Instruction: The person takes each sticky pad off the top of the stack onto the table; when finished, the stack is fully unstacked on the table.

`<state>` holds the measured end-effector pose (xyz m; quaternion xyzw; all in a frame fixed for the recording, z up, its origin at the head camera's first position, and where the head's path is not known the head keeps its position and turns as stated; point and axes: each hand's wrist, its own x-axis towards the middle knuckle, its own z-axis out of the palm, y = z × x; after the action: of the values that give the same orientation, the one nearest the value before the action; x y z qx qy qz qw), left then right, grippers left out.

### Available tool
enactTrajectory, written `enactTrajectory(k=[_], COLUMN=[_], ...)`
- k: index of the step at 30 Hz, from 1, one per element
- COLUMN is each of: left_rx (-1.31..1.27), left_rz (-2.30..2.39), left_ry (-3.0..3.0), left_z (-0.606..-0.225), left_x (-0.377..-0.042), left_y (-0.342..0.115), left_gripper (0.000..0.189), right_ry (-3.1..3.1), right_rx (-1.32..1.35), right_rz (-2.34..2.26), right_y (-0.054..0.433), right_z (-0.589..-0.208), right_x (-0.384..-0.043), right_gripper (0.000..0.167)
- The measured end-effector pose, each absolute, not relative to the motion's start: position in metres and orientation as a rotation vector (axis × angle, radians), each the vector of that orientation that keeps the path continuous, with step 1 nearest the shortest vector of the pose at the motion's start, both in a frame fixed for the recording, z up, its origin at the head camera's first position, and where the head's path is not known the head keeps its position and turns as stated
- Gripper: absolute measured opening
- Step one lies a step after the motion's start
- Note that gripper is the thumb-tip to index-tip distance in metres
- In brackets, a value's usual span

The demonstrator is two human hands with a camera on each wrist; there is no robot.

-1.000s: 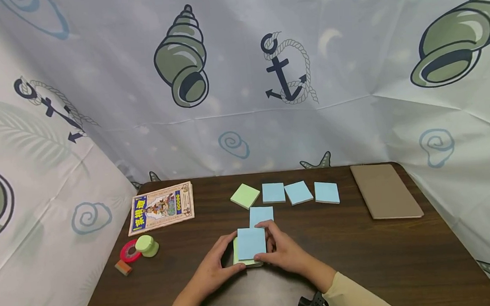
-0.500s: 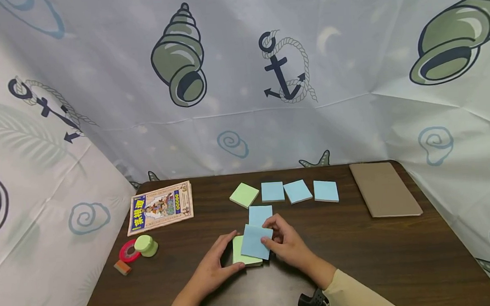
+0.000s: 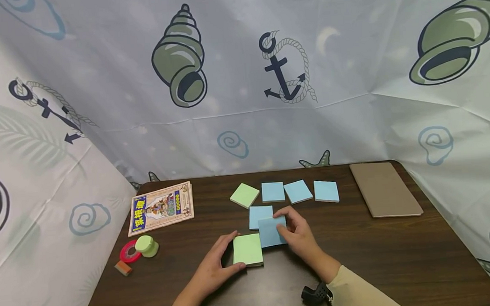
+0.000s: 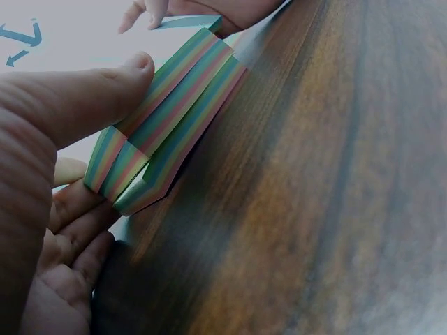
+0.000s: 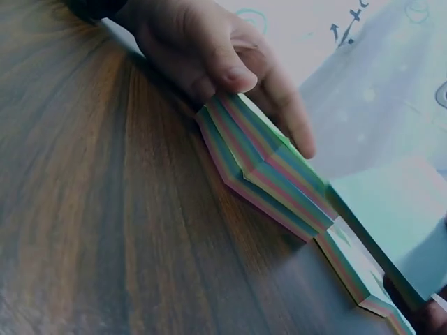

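Observation:
My left hand (image 3: 214, 269) grips a stack of sticky note pads (image 3: 247, 249) at the table's front, thumb at the near edge and fingers round the left side. The stack has a green top, and its striped edges (image 4: 185, 105) show in the left wrist view. To the right, my right hand (image 3: 303, 240) pinches a blue sticky note pad (image 3: 271, 232) by its right side, thumb on top. This pad is off the stack and overlaps another blue pad (image 3: 259, 212) lying behind it. In the right wrist view the held pad (image 5: 391, 216) is tilted.
Farther back lie a green pad (image 3: 245, 195) and three blue pads (image 3: 298, 192) in a row. A comic-style booklet (image 3: 162, 208), red tape roll (image 3: 125, 254), green round-topped object (image 3: 147, 246) and orange block (image 3: 123, 268) are at left. A brown board (image 3: 385, 190) lies at right.
My right hand has lifted the blue pad from the stack and moved it right, uncovering the green top. My left hand stays in place on the stack.

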<state>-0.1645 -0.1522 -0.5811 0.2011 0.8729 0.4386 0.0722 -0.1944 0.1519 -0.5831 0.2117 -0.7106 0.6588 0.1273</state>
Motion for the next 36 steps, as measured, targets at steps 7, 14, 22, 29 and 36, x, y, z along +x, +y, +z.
enactTrajectory(k=[7, 14, 22, 29, 36], left_rx=[0.637, 0.656, 0.638, 0.634, 0.631], left_rz=[1.319, 1.32, 1.31, 1.301, 1.306], left_ry=[2.649, 2.668, 2.657, 2.654, 2.646], left_z=[-0.581, -0.582, -0.583, -0.582, -0.582], left_x=[-0.164, -0.165, -0.165, -0.165, -0.164], left_y=[-0.152, -0.152, -0.153, -0.152, -0.152], left_gripper=[0.091, 0.089, 0.09, 0.09, 0.089], right_ry=[-2.061, -2.092, -2.207, -2.372, -2.487], right_rx=[0.283, 0.01, -0.108, -0.096, -0.124], right_rz=[1.854, 1.748, 1.725, 1.475, 1.286], right_y=[0.155, 0.163, 0.167, 0.167, 0.17], right_z=[-0.577, -0.58, -0.578, -0.581, -0.583], right_x=[-0.196, -0.206, -0.209, -0.212, -0.214], right_gripper=[0.029, 0.027, 0.029, 0.033, 0.032])
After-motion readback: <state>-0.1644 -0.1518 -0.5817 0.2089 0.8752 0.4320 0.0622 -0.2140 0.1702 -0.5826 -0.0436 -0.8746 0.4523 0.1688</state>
